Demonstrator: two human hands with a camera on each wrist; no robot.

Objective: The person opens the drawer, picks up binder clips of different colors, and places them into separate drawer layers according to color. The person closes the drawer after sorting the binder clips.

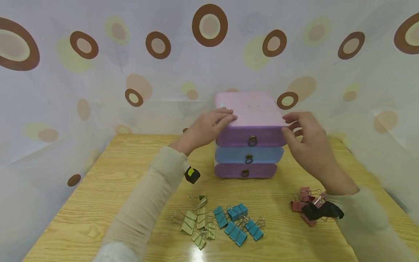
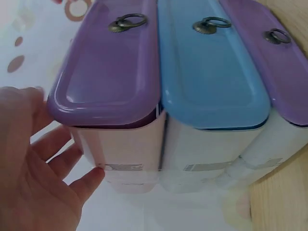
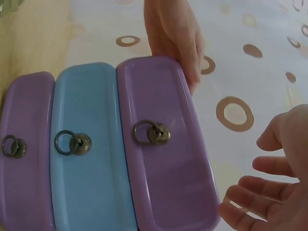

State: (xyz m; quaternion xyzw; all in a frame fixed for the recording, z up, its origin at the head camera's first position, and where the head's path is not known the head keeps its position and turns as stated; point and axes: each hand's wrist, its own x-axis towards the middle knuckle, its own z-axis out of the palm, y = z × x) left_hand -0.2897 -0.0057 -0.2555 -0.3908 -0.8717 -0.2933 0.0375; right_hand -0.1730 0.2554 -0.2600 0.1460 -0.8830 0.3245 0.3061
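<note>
A small chest of drawers (image 1: 250, 105) with a pale pink top stands toward the back of the table. Its top drawer (image 1: 234, 137) is purple, the middle drawer (image 1: 230, 155) blue, the bottom drawer (image 1: 229, 171) purple, each with a bronze ring pull. My left hand (image 1: 207, 125) rests on the upper left edge, fingers extended over the top. In the left wrist view, a thin dark gap shows behind the top drawer's front (image 2: 110, 67). At the upper right corner is my right hand (image 1: 309, 145), its fingers spread and loosely bent, fingertips right at the edge.
On the wooden table (image 1: 131, 174), several yellow-green binder clips (image 1: 188, 222) lie in front, beside several blue binder clips (image 1: 235, 233). Pink binder clips (image 1: 305, 194) are piled near the right forearm, partly hidden by a black wrist device (image 1: 322, 211). A patterned sheet (image 1: 180, 72) hangs behind.
</note>
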